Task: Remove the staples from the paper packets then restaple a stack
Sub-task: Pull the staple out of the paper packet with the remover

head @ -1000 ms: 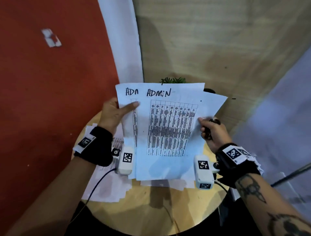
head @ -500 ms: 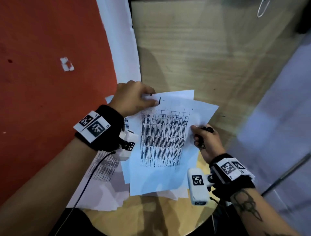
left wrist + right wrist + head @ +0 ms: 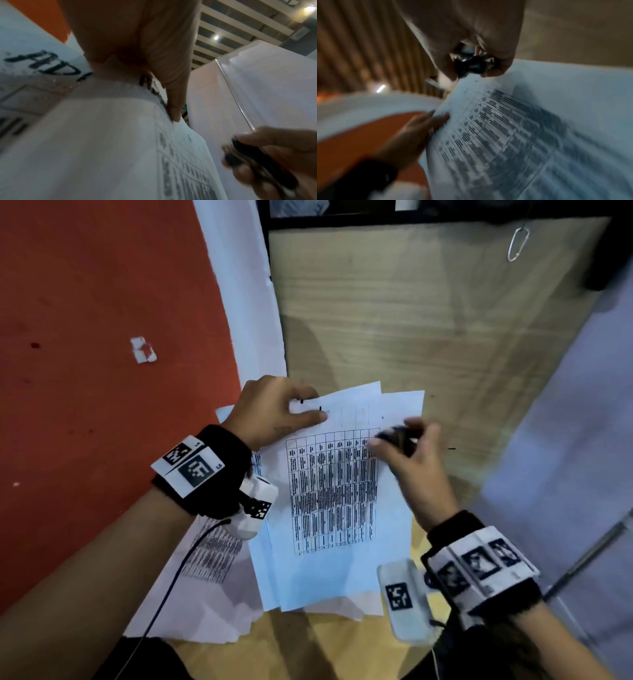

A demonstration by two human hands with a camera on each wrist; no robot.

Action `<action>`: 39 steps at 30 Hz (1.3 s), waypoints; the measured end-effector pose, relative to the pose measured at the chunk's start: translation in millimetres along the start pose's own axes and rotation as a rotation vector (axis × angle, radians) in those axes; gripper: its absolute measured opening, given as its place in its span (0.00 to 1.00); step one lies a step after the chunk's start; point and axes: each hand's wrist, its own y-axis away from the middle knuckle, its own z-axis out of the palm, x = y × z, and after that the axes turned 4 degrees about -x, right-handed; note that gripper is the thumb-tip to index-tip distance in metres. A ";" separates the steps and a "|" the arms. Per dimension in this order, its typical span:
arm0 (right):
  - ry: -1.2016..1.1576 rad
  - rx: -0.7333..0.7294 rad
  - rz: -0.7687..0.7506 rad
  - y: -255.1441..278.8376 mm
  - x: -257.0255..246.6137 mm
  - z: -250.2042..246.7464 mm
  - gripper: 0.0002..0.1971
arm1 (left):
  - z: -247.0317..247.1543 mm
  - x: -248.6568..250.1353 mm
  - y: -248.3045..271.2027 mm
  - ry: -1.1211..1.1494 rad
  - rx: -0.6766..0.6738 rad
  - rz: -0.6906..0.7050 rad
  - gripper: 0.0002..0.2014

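Paper packets (image 3: 329, 501) lie in front of you on the round table (image 3: 308, 642), the top packet with its long axis running from 6 o'clock up to 12 o'clock, leaning a little toward 1. Start at the near edge: the bottom of that packet overhangs looser sheets (image 3: 205, 587) spread toward 7 and 8 o'clock, and nothing holds it down there.

Moving up, the printed grid fills the middle of the top sheet. Your right hand (image 3: 411, 460) hovers at about 2 o'clock from the packet's centre, over the grid's upper right corner, with fingers and thumb curled round a small dark tool (image 3: 394, 438). From the jaw-like shape in the right wrist view (image 3: 471, 65) I judge it to be a staple remover, though blur keeps that unsure.

Farther still, your left hand (image 3: 277, 412) lies at about 11 o'clock on the packet's top left corner. Its fingers lie fairly straight and flat, pressing the paper to the table, and the left wrist view shows a fingertip (image 3: 175, 111) bearing on the sheet beside the handwritten heading.

The staple itself is too small to make out. If it sits in that pinned top left corner, as I judge likely, the tool must travel toward 10 o'clock across the top of the packet. Your left hand is nearer the corner, so it should hold while the right closes in.
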 end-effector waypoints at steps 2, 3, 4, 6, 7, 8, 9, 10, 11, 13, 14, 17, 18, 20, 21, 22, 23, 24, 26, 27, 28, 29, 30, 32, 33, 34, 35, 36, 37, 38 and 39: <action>0.353 -0.079 -0.321 0.3 -17.0 11.7 0.29 | -1.3 2.5 0.7 0.035 0.008 -0.013 0.18; 0.490 -0.104 -0.488 -0.8 -23.5 16.8 0.27 | -2.1 3.6 1.4 0.055 0.007 -0.022 0.17; 0.603 -0.122 -0.617 -3.3 -27.9 20.7 0.25 | -2.8 5.3 1.9 0.066 0.001 -0.029 0.15; 0.732 -0.146 -0.747 -9.3 -33.3 26.5 0.23 | -4.4 8.9 3.1 0.081 -0.004 -0.030 0.16; 0.769 -0.153 -0.780 -11.8 -34.3 28.5 0.24 | -5.0 10.5 3.6 0.088 -0.007 -0.029 0.17; 0.800 -0.161 -0.810 -13.8 -34.4 29.6 0.23 | -5.9 11.8 3.8 0.094 -0.012 -0.031 0.16; 0.825 -0.173 -0.831 -15.1 -34.9 29.9 0.23 | -7.1 13.4 4.2 0.098 -0.019 -0.038 0.13; 0.842 -0.186 -0.844 -15.9 -36.3 29.9 0.23 | -8.5 14.7 4.6 0.100 -0.029 -0.038 0.10; 0.856 -0.198 -0.851 -16.3 -37.5 29.5 0.23 | -9.6 15.7 4.6 0.105 -0.039 -0.035 0.10; 0.871 -0.215 -0.863 -16.6 -39.8 30.0 0.24 | -10.2 16.6 4.8 0.134 -0.064 -0.029 0.10; 0.866 -0.225 -0.864 -16.6 -41.2 30.4 0.24 | -10.2 16.6 4.8 0.147 -0.068 -0.024 0.12; 0.867 -0.244 -0.882 -16.3 -43.1 31.7 0.23 | -10.8 18.6 6.0 0.191 -0.075 -0.025 0.21; 0.872 -0.248 -0.885 -16.3 -43.5 32.2 0.22 | -11.4 20.0 6.6 0.202 -0.082 -0.021 0.19; 0.888 -0.256 -0.888 -16.8 -43.4 33.1 0.22 | -13.0 21.8 7.9 0.226 -0.101 -0.026 0.14; 0.896 -0.261 -0.885 -16.6 -43.5 33.5 0.21 | -13.9 22.0 8.5 0.248 -0.113 -0.029 0.13; 0.903 -0.263 -0.885 -16.4 -43.8 33.8 0.20 | -14.5 22.3 9.2 0.270 -0.130 -0.031 0.12; 0.909 -0.261 -0.888 -16.3 -44.2 34.1 0.18 | -14.9 22.3 10.0 0.284 -0.147 -0.037 0.11; 0.915 -0.256 -0.889 -16.4 -44.7 33.7 0.17 | -14.9 22.1 10.4 0.292 -0.163 -0.046 0.10; 0.926 -0.246 -0.886 -16.7 -45.8 33.0 0.15 | -14.6 21.5 10.6 0.321 -0.189 -0.060 0.09; 0.931 -0.239 -0.888 -16.8 -45.9 32.8 0.15 | -14.6 21.6 10.8 0.342 -0.197 -0.066 0.10; 0.935 -0.233 -0.894 -17.1 -45.7 32.5 0.15 | -14.4 21.9 10.9 0.358 -0.202 -0.069 0.12; 0.939 -0.229 -0.899 -17.6 -45.3 32.2 0.14 | -14.3 22.2 11.1 0.367 -0.207 -0.071 0.12; 0.944 -0.227 -0.901 -18.2 -44.8 32.0 0.13 | -14.1 22.9 11.0 0.373 -0.210 -0.076 0.11; 0.960 -0.213 -0.898 -19.5 -43.6 32.2 0.09 | -14.7 23.0 10.3 0.380 -0.204 -0.091 0.07; 0.970 -0.203 -0.897 -20.1 -42.7 32.5 0.08 | -14.9 22.6 9.8 0.381 -0.199 -0.098 0.07; 0.976 -0.197 -0.894 -20.7 -41.8 32.7 0.07 | -14.9 22.9 9.5 0.385 -0.197 -0.103 0.06; 0.977 -0.196 -0.892 -21.1 -41.2 32.6 0.07 | -14.7 22.8 9.4 0.394 -0.195 -0.106 0.05; 0.971 -0.196 -0.888 -21.4 -40.6 32.6 0.08 | -14.4 22.8 9.3 0.406 -0.195 -0.107 0.05; 0.961 -0.196 -0.881 -21.5 -40.2 32.6 0.08 | -14.2 21.8 9.2 0.427 -0.197 -0.103 0.06; 0.943 -0.193 -0.869 -21.3 -40.0 32.6 0.09 | -13.6 20.9 9.5 0.452 -0.200 -0.096 0.06; 0.919 -0.190 -0.853 -20.7 -39.6 32.7 0.10 | -12.9 20.1 10.0 0.473 -0.196 -0.091 0.08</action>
